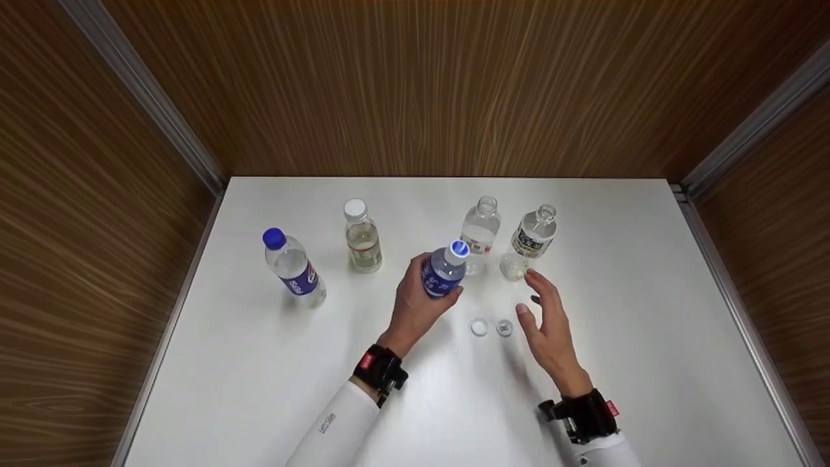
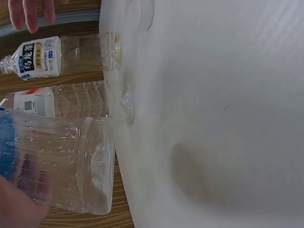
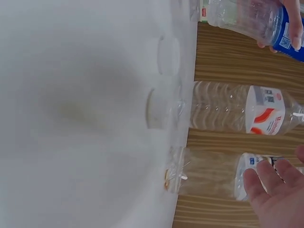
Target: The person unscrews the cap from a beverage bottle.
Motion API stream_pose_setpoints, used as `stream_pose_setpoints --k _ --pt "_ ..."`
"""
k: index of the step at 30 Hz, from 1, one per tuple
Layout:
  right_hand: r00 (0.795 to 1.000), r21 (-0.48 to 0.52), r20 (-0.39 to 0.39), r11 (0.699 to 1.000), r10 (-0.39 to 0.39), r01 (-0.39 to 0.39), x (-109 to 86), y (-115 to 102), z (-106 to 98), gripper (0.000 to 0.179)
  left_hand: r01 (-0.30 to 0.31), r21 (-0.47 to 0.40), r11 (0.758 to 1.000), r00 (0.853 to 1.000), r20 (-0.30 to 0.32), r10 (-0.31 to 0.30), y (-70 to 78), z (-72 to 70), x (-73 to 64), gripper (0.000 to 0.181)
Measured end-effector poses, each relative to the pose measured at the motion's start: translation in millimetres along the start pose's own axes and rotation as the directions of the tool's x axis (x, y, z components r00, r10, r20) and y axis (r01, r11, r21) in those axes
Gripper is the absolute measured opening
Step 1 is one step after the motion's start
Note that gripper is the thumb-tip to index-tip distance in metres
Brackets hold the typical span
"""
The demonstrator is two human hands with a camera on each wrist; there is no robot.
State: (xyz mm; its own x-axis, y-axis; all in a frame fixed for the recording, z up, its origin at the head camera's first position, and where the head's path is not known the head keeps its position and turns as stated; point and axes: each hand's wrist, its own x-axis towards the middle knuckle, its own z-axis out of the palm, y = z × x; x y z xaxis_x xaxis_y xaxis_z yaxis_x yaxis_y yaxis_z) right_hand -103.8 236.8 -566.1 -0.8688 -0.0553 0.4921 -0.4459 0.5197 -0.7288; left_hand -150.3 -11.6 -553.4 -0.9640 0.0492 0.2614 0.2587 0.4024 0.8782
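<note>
My left hand (image 1: 415,308) grips a clear water bottle (image 1: 443,277) round its blue label. The bottle wears a white cap with a blue top, and water drops cling inside its wall (image 2: 61,156) in the left wrist view. My right hand (image 1: 550,331) is held with fingers apart and nothing in them, close in front of an uncapped tea bottle (image 1: 530,241) with a black-and-white label. Left of that stands an uncapped bottle (image 1: 480,230) with a red-and-white label, partly behind the held one. Two loose caps, one white (image 1: 479,327) and one greyish (image 1: 504,328), lie between my hands.
At the left stand a blue-capped bottle (image 1: 295,269) with a blue label and a white-capped bottle (image 1: 364,240) holding pale yellowish liquid. The white table (image 1: 259,389) meets a wood-grain panel (image 1: 415,91) behind, with similar panels at both sides.
</note>
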Motion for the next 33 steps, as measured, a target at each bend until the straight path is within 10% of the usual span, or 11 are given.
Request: stream_pose_setpoints --k 8,18,24,33 --pt "0.997 0.032 0.054 0.998 -0.057 0.056 7.5 -14.5 4.7 0.049 -0.157 0.164 0.974 0.987 0.057 0.15 -2.2 -1.6 -18.8 0.075" --pt "0.994 0.028 0.024 0.994 -0.104 0.103 18.3 -35.9 8.7 0.034 -0.334 0.38 0.863 0.939 0.054 0.34 -2.5 -1.4 -32.1 0.075" --pt "0.997 -0.02 -0.008 0.996 -0.083 0.083 25.2 -43.7 15.3 0.015 -0.375 0.472 0.798 0.919 0.079 0.385 -4.0 -0.7 -38.5 0.078" --pt "1.0 -0.177 -0.03 0.984 0.003 -0.009 32.0 -49.9 20.5 0.015 -0.369 0.524 0.768 0.922 0.1 0.375 -6.5 2.0 -45.1 0.079"
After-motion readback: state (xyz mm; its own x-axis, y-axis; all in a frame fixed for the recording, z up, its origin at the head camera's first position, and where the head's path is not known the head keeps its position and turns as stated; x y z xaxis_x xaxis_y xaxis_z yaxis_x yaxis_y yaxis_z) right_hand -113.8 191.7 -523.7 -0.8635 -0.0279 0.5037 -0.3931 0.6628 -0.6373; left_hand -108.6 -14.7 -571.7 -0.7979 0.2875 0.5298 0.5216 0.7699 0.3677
